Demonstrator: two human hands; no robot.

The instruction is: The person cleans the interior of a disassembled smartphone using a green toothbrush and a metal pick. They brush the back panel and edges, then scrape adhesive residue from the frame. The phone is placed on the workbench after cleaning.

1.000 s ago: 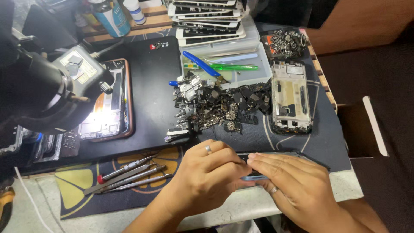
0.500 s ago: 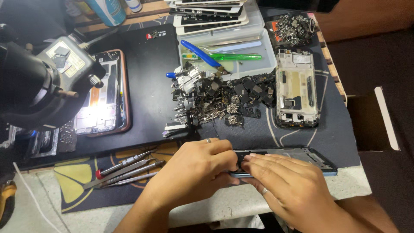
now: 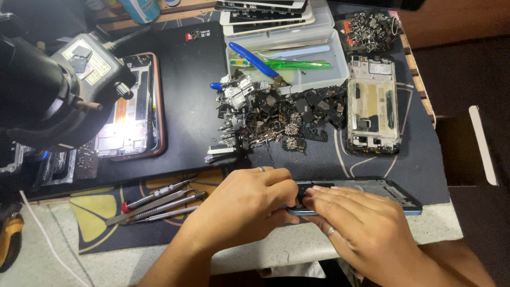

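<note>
My left hand [image 3: 241, 207] and my right hand [image 3: 361, 226] meet at the near edge of the table over a dark phone frame [image 3: 382, 191] with a blue rim. Both hands pinch its left end, and their fingers hide that part. The frame lies flat on the dark mat [image 3: 419, 165], its right end sticking out past my right hand. Each hand wears a ring.
A heap of small black and metal phone parts [image 3: 276, 117] lies behind the hands. An opened phone [image 3: 372, 103] sits to the right, another lit one [image 3: 133, 122] under a microscope [image 3: 48, 95] at left. Screwdrivers and tweezers [image 3: 159, 202] lie left; a tool tray [image 3: 281, 58] stands behind.
The view has dipped and come closer. Both hands have slid a little left along the phone frame, and more of its right end now shows.
</note>
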